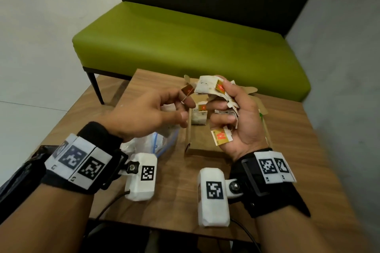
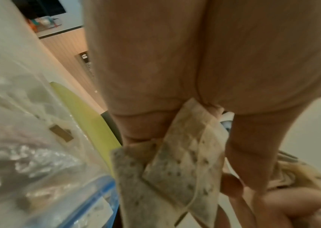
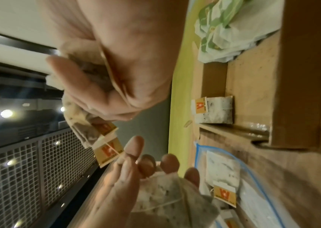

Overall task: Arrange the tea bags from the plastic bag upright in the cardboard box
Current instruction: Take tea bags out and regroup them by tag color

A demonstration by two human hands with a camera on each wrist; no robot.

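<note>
Above the cardboard box [image 1: 205, 151], right hand [image 1: 240, 121] fingers clutch bunched tea bags [image 1: 213, 88]; left hand [image 1: 144, 113] fingers pinch a tag [image 1: 187, 90].

green bench [image 1: 185, 47], orange tags [image 1: 221, 136], blue-edged bag [image 1: 164, 146].

Head view: right hand [image 1: 232, 117] clutches a wad of tea bags [image 1: 216, 90]; count cannot be told, bags overlap and fingers cover them. Cardboard box [image 1: 197, 148] mostly hidden behind both hands; only one upright bag [image 1: 199, 116] shows in the gap. Plastic bag [image 1: 156, 141] at 7 o'clock of the box, largely covered by the left hand [image 1: 144, 113] and wrist camera. String at left fingertips too thin to trace.

Left wrist view: palm fills the upper frame; plastic bag [image 2: 28, 138] blurred, contents indistinct; tea bag [image 2: 175, 169] cut off at the bottom edge.
</note>
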